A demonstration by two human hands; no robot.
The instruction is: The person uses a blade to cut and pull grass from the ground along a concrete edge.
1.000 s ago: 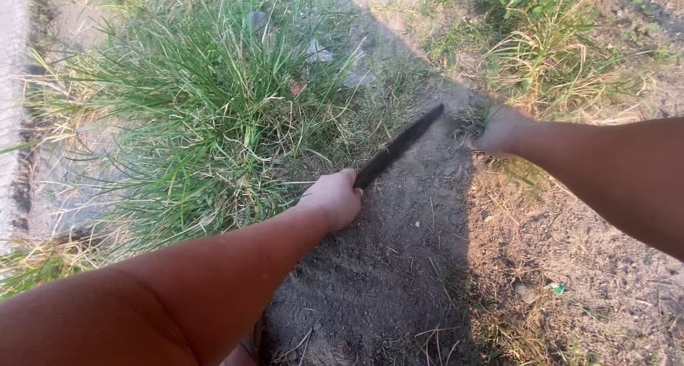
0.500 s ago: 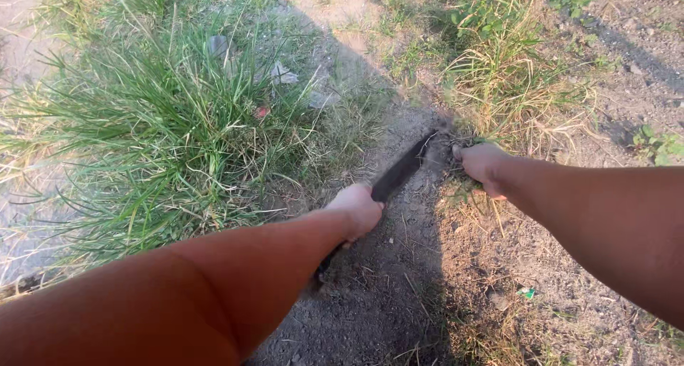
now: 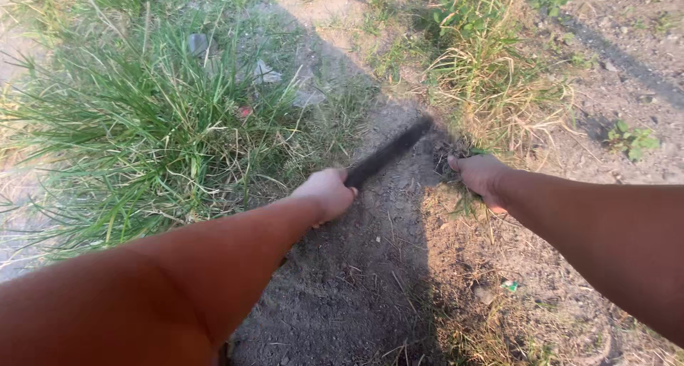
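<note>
On bare soil, the left hand (image 3: 326, 194) clenches a dark blade (image 3: 390, 152); the right hand (image 3: 479, 175) grips a grass clump (image 3: 463, 149), best held taut, fingers clear.

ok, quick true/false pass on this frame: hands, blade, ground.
1. The left hand grips a long dark blade. True.
2. The blade points toward the tall green grass. False: it points up and right, toward the dry clump.
3. The right hand is at the base of the dry clump. True.
4. The hands work over paved ground. False: it is bare soil.
</note>
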